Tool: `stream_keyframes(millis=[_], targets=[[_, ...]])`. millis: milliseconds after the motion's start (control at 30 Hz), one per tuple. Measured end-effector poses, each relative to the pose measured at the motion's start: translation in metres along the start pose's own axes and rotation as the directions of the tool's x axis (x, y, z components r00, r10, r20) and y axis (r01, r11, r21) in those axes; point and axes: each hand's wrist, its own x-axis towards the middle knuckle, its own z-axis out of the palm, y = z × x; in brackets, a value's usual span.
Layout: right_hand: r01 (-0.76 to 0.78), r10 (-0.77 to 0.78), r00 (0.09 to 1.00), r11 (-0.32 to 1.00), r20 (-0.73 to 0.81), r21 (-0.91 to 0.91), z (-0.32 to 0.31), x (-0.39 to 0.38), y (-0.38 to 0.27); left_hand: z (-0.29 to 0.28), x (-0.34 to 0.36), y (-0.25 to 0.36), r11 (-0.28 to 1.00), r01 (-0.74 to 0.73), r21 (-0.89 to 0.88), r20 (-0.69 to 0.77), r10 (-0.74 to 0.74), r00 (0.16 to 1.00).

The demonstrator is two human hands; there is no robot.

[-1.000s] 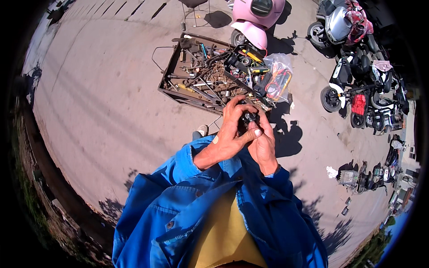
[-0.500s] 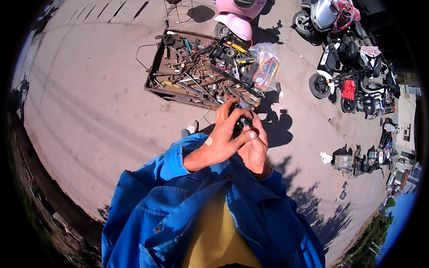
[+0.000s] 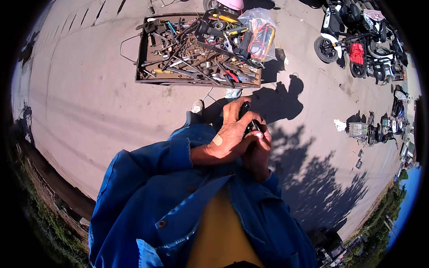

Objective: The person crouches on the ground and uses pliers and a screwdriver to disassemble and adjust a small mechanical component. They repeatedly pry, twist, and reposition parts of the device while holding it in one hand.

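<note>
Close in front of my chest, both hands hold a small shiny black part point(image 3: 251, 127), too covered by fingers to tell its kind. My left hand point(image 3: 229, 137), with a plaster on its back, curls its fingers over the part's far and left side. From the right and below, my right hand point(image 3: 258, 154) wraps round the same part, its fingers partly hidden by my left hand. Both hands are closed and touch each other. Beyond them stands a low metal tray point(image 3: 170, 82) full of rusty tools and loose hardware.
Inside the tray, a smaller black box point(image 3: 206, 42) carries pliers, meters and a clear plastic bag point(image 3: 261, 33) with coloured leads. Several parked scooters point(image 3: 328, 42) line the right side. A pink scooter point(image 3: 230, 3) stands behind the tray. My shoe point(image 3: 197, 106) is on the concrete.
My view has shifted, so the tray and scooters sit higher in the picture. Both hands still grip the black part, which is turned slightly, its upper end now showing above the fingers.
</note>
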Motion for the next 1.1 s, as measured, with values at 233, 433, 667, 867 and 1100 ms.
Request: stream_keyframes(millis=[233,433,667,867,1100], targets=[[-0.024,0.025,0.999,0.999,-0.028,0.04,-0.004,-0.007,-0.023,0.012,0.014,-0.01,0.997,0.005,-0.075,0.219,0.012,0.976],[0.084,-0.088,0.994,0.994,-0.062,-0.068,-0.006,-0.005,-0.024,0.015,0.024,0.005,0.997,0.043,-0.064,0.229,-0.027,0.973],[0.13,-0.13,0.991,0.991,0.011,0.025,-0.009,-0.009,-0.018,0.014,0.019,0.011,1.0,-0.014,0.022,0.172,0.01,0.985],[0.072,-0.069,0.997,0.995,-0.043,0.069,-0.013,-0.008,-0.001,0.005,0.018,0.0,1.0,0.023,0.003,0.182,-0.023,0.983],[0.076,-0.078,0.997,0.983,-0.004,-0.167,0.015,0.008,-0.021,-0.016,0.033,-0.016,0.988,-0.036,-0.148,0.291,0.078,0.954]])
